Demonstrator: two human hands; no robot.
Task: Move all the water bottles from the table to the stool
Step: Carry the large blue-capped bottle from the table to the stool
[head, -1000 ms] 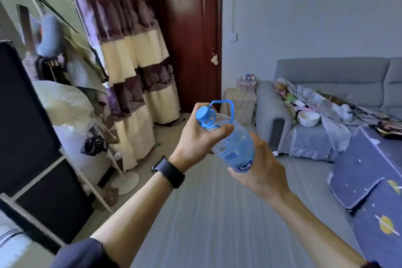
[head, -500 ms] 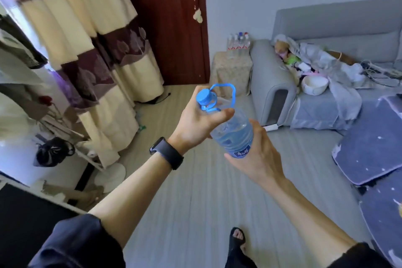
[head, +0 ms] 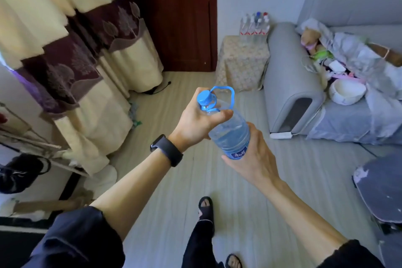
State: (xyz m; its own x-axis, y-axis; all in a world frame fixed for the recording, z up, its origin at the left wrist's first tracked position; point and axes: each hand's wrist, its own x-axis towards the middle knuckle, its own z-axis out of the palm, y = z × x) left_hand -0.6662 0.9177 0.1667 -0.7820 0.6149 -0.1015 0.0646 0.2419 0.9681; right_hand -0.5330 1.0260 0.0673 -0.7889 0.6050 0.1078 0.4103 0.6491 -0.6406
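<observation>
Head view: grips the water bottle [head: 230, 135] just under its blue cap [head: 203, 98] with the left hand [head: 195, 122], thumb laid across the shoulder, fingers wrapped round the neck. Cradles the lower body at the label with the right hand [head: 254, 159], thumb up the side, fingers curled beneath and mostly hidden. Holds it tilted in mid-air over the floor [head: 217, 180], cap up and to the left. Farther off, shows the cloth-draped stool [head: 241, 63] beside the grey sofa [head: 291, 85], carrying smaller bottles [head: 254, 24] along its rear edge, well apart from both hands.
</observation>
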